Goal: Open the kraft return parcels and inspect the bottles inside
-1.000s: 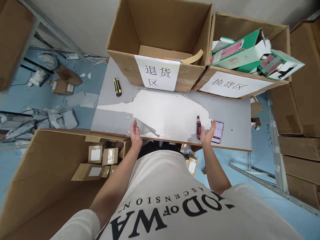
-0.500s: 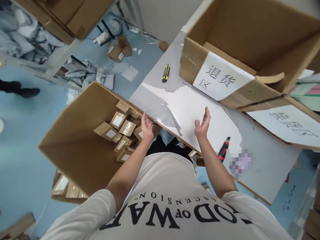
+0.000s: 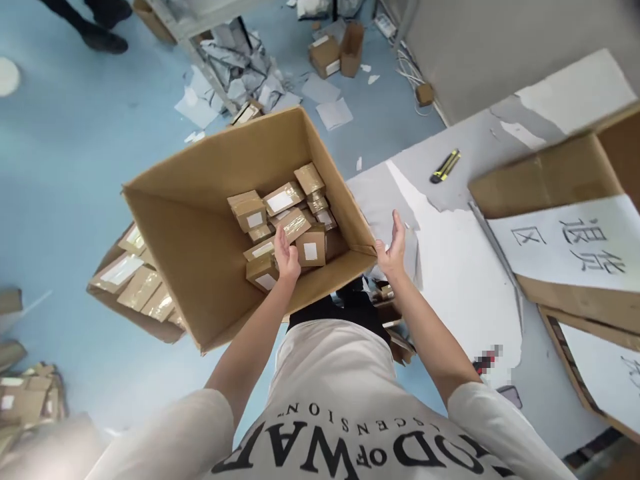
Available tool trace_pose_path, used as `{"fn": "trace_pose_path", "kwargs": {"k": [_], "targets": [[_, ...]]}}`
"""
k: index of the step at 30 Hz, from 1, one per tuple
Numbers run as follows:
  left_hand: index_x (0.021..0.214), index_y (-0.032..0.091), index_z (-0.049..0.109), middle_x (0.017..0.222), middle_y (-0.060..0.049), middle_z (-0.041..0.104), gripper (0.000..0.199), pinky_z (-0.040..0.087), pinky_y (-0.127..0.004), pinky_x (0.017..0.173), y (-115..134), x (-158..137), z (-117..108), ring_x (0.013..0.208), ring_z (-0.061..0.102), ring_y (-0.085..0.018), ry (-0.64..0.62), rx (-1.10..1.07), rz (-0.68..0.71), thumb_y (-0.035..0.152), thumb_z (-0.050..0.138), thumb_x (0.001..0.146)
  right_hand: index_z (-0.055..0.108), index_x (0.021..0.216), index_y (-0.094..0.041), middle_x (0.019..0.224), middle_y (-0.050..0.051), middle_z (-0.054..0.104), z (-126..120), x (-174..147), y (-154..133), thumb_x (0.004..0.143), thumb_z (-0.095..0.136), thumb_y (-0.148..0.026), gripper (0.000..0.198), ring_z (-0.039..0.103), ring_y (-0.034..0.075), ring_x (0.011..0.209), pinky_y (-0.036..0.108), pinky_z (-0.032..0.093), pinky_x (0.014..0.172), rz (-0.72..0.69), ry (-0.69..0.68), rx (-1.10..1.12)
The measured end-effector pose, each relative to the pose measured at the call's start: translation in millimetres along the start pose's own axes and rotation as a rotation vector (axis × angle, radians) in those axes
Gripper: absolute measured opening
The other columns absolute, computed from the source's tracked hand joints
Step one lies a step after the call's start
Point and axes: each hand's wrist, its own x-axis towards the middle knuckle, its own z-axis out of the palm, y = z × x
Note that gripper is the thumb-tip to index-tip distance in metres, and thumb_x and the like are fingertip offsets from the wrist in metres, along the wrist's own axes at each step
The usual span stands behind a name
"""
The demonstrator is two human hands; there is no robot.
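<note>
A large open cardboard box (image 3: 215, 163) stands beside the table, with several small taped cartons (image 3: 283, 199) bearing white labels inside. Over its near side is my left hand (image 3: 287, 257), fingers extended and nothing in it; whether it touches a carton I cannot tell. My right hand (image 3: 393, 247) is at the box's right corner by the table edge, thumb apart from the raised fingers, also holding nothing. Close to that hand, grey and white sheeting lies on the table (image 3: 460, 273).
A yellow-and-black utility knife (image 3: 445, 166) lies on the table. Nearer me are a red-and-black cutter (image 3: 485, 361), partly blurred, and a phone (image 3: 510, 396). Signed cardboard boxes (image 3: 545, 187) stand at right. Another carton-filled box (image 3: 135, 287) is at left. A person's legs (image 3: 103, 33) show upper left.
My view has swung left, so the large box now sits near the centre. My left hand is now over its cartons and my right hand at its corner. Both hands remain empty.
</note>
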Motion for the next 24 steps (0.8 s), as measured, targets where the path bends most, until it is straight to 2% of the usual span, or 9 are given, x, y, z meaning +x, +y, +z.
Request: {"fn": "trace_pose_path", "kwargs": {"k": [5,10,13,17,21,24], "targets": [[0.148,0.021,0.032,0.157,-0.015,0.027,0.096,0.019,-0.04,0.121,-35.7,25.4,-51.3,0.148,0.02,-0.028,0.169,0.032,-0.071,0.079,0.051,0.074,0.023,0.151,-0.017,0.156,0.015,0.03,91.6,32.1,-0.6,0.085,0.039,-0.071,0.086,0.027,0.028,0.145,0.05,0.025,0.119,-0.005,-0.25,0.025],[0.147,0.018,0.034,0.157,-0.016,0.028,0.098,0.016,-0.039,0.122,-94.2,40.7,-81.5,0.148,0.021,-0.028,0.279,0.069,-0.154,0.079,0.052,0.073,0.029,0.148,-0.015,0.152,0.017,0.037,179.4,51.0,37.7,0.087,0.041,-0.066,0.08,0.034,0.027,0.142,0.048,0.028,0.117,0.065,-0.378,0.084],[0.146,0.018,0.037,0.156,-0.016,0.03,0.093,0.017,-0.04,0.122,-148.3,49.3,-94.9,0.147,0.024,-0.028,0.314,0.1,-0.231,0.076,0.053,0.075,0.033,0.146,-0.014,0.15,0.018,0.04,233.8,56.7,81.1,0.085,0.047,-0.064,0.08,0.038,0.028,0.139,0.049,0.029,0.116,0.155,-0.471,0.072],[0.144,0.019,0.042,0.156,-0.013,0.031,0.089,0.013,-0.041,0.122,-236.1,64.5,-108.9,0.147,0.023,-0.027,0.304,0.127,-0.405,0.075,0.053,0.076,0.041,0.144,-0.017,0.15,0.015,0.042,299.7,57.9,149.8,0.081,0.055,-0.063,0.079,0.038,0.03,0.139,0.053,0.024,0.117,0.351,-0.616,0.014],[0.139,0.019,0.049,0.157,-0.012,0.03,0.081,0.006,-0.038,0.123,-323.8,84.9,-119.6,0.148,0.018,-0.025,0.301,0.092,-0.599,0.074,0.049,0.08,0.049,0.14,-0.024,0.149,0.01,0.045,357.3,55.9,214.8,0.079,0.055,-0.068,0.075,0.039,0.029,0.139,0.056,0.019,0.118,0.56,-0.665,0.077],[0.134,0.016,0.053,0.154,-0.012,0.036,0.077,0.007,-0.039,0.123,-380.6,98.1,-123.8,0.149,0.016,-0.023,0.297,-0.003,-0.569,0.074,0.038,0.085,0.052,0.138,-0.023,0.148,0.009,0.047,400.4,55.0,255.9,0.081,0.047,-0.074,0.076,0.039,0.026,0.139,0.052,0.019,0.118,0.592,-0.663,0.139]]}}
